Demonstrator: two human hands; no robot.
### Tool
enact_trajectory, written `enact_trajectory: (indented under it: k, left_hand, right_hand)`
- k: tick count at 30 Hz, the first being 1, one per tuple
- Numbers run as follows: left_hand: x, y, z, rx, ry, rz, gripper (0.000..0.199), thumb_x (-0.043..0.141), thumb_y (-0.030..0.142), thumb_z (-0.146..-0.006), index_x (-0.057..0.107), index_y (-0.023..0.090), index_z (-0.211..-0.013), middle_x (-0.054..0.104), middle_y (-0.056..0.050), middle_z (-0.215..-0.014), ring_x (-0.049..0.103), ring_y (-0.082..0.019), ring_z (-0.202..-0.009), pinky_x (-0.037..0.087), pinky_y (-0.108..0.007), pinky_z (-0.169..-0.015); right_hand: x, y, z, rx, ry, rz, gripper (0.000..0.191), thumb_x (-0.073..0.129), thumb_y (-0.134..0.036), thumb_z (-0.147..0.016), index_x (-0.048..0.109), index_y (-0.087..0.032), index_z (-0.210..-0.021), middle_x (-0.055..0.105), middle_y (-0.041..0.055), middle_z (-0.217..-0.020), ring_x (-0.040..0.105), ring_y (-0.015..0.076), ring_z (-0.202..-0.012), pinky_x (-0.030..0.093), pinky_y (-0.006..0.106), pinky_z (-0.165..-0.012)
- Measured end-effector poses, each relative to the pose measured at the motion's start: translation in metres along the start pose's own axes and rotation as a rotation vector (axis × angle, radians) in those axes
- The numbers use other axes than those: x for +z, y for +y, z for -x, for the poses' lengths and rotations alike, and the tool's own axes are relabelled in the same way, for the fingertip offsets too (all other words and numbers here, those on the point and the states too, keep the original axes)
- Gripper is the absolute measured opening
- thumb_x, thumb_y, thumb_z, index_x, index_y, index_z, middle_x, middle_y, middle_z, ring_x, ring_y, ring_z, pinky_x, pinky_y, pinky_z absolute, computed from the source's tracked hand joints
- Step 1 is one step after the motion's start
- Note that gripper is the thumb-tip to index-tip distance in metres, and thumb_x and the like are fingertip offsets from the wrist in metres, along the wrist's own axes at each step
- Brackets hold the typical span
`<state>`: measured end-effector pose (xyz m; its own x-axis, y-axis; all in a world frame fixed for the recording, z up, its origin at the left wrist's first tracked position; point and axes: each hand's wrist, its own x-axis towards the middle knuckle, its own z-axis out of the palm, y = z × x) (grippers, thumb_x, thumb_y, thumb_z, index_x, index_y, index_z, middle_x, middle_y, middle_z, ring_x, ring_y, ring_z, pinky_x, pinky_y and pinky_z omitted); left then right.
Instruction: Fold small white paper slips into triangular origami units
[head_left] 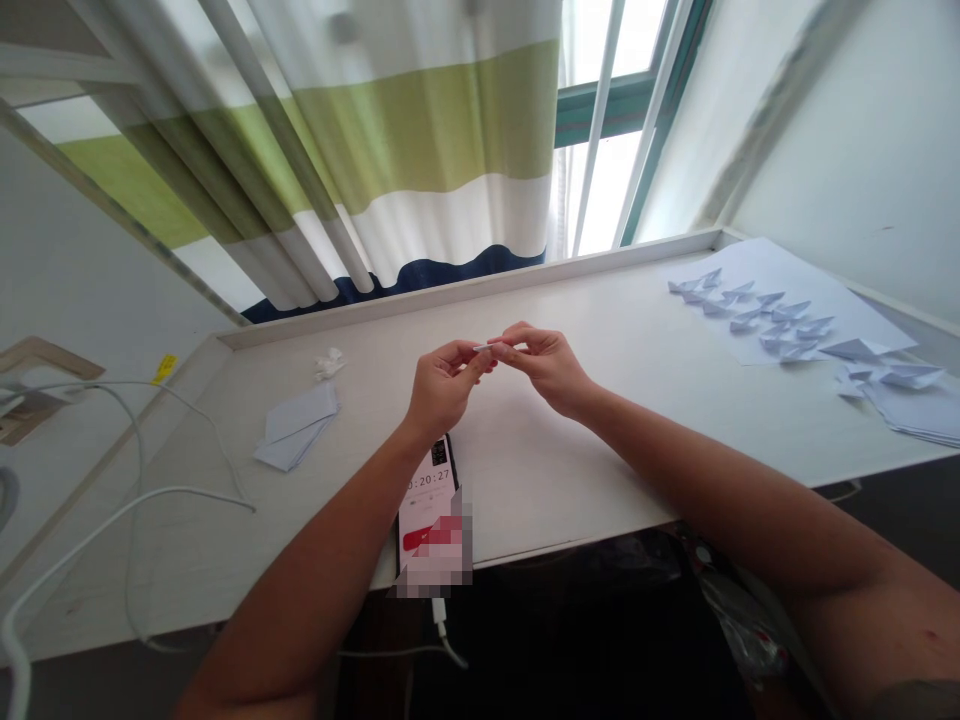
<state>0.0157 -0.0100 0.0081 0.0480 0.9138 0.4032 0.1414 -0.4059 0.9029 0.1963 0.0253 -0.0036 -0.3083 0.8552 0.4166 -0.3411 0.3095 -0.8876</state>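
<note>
Two hands are meeting above the white table [570, 480], and look, one small white paper piece [482, 348] is lying right between their fingertips! The left hand [441, 392] is pinching its near side, thumb against fingers; the right hand [551, 368] is closing thumb and fingertips on the other end. The piece is showing almost edge-on, its long axis running sideways from one hand to the other (fingers are covering both ends, so I cannot tell which is its front). Closer in than the left fingers, a phone [426, 505] is lying half hidden behind the left forearm [322, 545]. Left of the fingers, loose sheets [296, 425] are resting, a crumpled scrap [330, 365] sitting just beyond. Well right of the fingers, folded paper shapes [786, 312] are lining up in rough rows.
</note>
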Motion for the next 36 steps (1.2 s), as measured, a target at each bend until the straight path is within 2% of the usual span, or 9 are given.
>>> enact_trajectory:
  k: [3,6,10,16,20,25,30,36]
  left_hand:
    - [-0.003,0.002,0.002,0.062,0.005,-0.179,0.034,0.078,0.052,-0.097,0.077,0.019,-0.09,0.08,-0.006,-0.083,0.074,-0.018,-0.077,0.055,-0.029,-0.068]
    - [-0.007,0.005,0.002,0.103,-0.028,-0.289,0.032,0.077,0.05,-0.098,0.075,0.019,-0.087,0.08,-0.007,-0.084,0.073,-0.019,-0.078,0.055,-0.03,-0.07]
    - [-0.007,0.004,0.001,0.066,-0.091,-0.122,0.034,0.078,0.052,-0.098,0.076,0.019,-0.093,0.081,-0.007,-0.087,0.077,-0.02,-0.083,0.06,-0.033,-0.078]
    - [-0.003,-0.001,0.001,0.001,-0.092,0.011,0.04,0.083,0.058,-0.091,0.076,0.019,-0.096,0.08,-0.006,-0.088,0.078,-0.02,-0.082,0.062,-0.029,-0.066]
    - [-0.002,-0.005,0.0,-0.068,-0.072,0.041,0.046,0.089,0.06,-0.085,0.073,0.018,-0.091,0.078,-0.005,-0.087,0.079,-0.021,-0.084,0.064,-0.029,-0.063]
    - [-0.005,-0.006,-0.003,-0.089,-0.006,0.094,0.049,0.096,0.057,-0.077,0.076,0.019,-0.1,0.081,-0.005,-0.087,0.079,-0.02,-0.078,0.065,-0.029,-0.063]
    - [-0.007,-0.005,-0.003,-0.069,-0.013,0.054,0.046,0.095,0.056,-0.079,0.086,0.019,-0.106,0.085,-0.008,-0.091,0.08,-0.021,-0.08,0.067,-0.033,-0.068]
    - [-0.01,-0.004,-0.001,-0.007,-0.069,-0.07,0.037,0.09,0.049,-0.085,0.089,0.02,-0.109,0.087,-0.01,-0.099,0.08,-0.021,-0.08,0.067,-0.035,-0.072]
  right_hand:
    - [0.0,-0.001,0.001,0.056,-0.023,0.045,0.038,0.096,-0.059,-0.08,0.082,-0.023,-0.085,0.077,0.0028,-0.088,0.07,0.0185,-0.083,0.059,0.038,-0.081]
    - [-0.003,-0.005,0.0,0.083,-0.064,0.129,0.044,0.092,-0.062,-0.082,0.08,-0.02,-0.084,0.078,0.0037,-0.082,0.065,0.0159,-0.074,0.055,0.034,-0.072]
    - [-0.006,-0.006,-0.002,0.106,-0.081,0.037,0.048,0.094,-0.064,-0.079,0.075,-0.02,-0.08,0.074,0.0012,-0.074,0.062,0.0137,-0.067,0.052,0.031,-0.066]
    - [-0.005,0.002,-0.003,0.231,-0.05,-0.083,0.051,0.098,-0.063,-0.072,0.075,-0.02,-0.084,0.077,0.002,-0.08,0.069,0.0151,-0.074,0.057,0.032,-0.071]
    - [-0.002,0.004,-0.001,0.131,0.031,0.065,0.053,0.099,-0.064,-0.071,0.072,-0.02,-0.083,0.075,0.0016,-0.075,0.068,0.0156,-0.069,0.059,0.033,-0.068]
    - [-0.004,0.003,0.001,0.046,-0.039,0.157,0.05,0.088,-0.068,-0.084,0.082,-0.019,-0.092,0.08,0.0056,-0.083,0.074,0.0186,-0.075,0.065,0.037,-0.074]
    - [-0.01,-0.001,-0.001,0.074,-0.083,0.128,0.051,0.089,-0.068,-0.083,0.083,-0.018,-0.092,0.082,0.0062,-0.082,0.078,0.0192,-0.076,0.069,0.038,-0.078]
    - [-0.013,-0.004,-0.003,0.119,-0.107,0.12,0.054,0.092,-0.068,-0.079,0.081,-0.016,-0.091,0.083,0.0081,-0.081,0.079,0.0199,-0.076,0.069,0.037,-0.076]
